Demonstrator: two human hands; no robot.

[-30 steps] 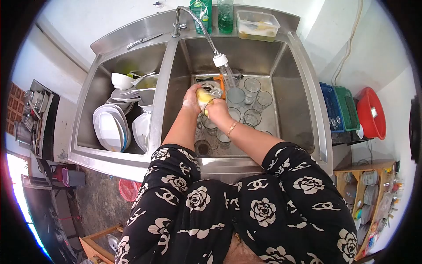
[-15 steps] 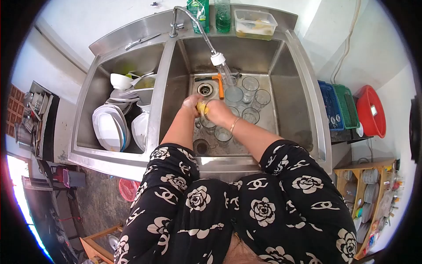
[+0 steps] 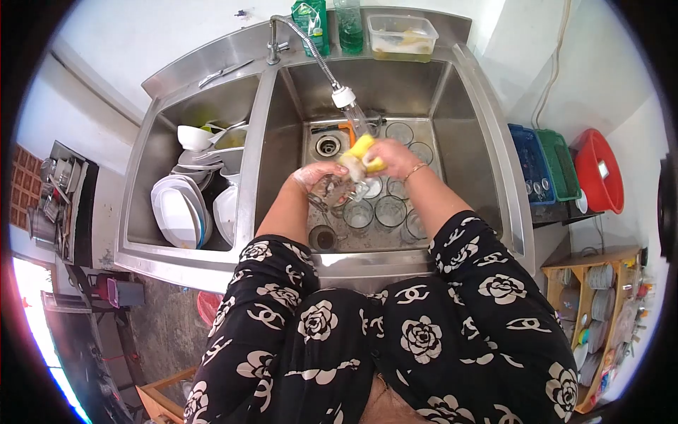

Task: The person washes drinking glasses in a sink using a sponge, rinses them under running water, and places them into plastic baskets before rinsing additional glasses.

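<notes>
Over the right sink basin, my left hand (image 3: 316, 174) is wrapped around a see-through drinking glass (image 3: 333, 191), which is tilted sideways. A yellow sponge (image 3: 361, 147) with some suds on it is squeezed in my right hand (image 3: 397, 158), just above and right of that glass. Several more glasses stand on the basin floor below my hands, among them a tumbler (image 3: 389, 211) and a darker-looking glass (image 3: 323, 238) near the front edge. My hands partly hide the held glass and an orange-handled tool (image 3: 346, 127) near the drain.
A flexible faucet (image 3: 344, 97) hangs over the basin. White plates (image 3: 173, 212) and a bowl (image 3: 194, 138) fill the left basin (image 3: 138, 226). On the back ledge are a green pouch (image 3: 311, 28), a bottle (image 3: 349, 32) and a plastic tub (image 3: 402, 49). Baskets (image 3: 558, 166) stand at right.
My right hand and the sponge have moved right and up, away from the glass. The glass in my left hand is lower and more exposed. The view has shifted slightly.
</notes>
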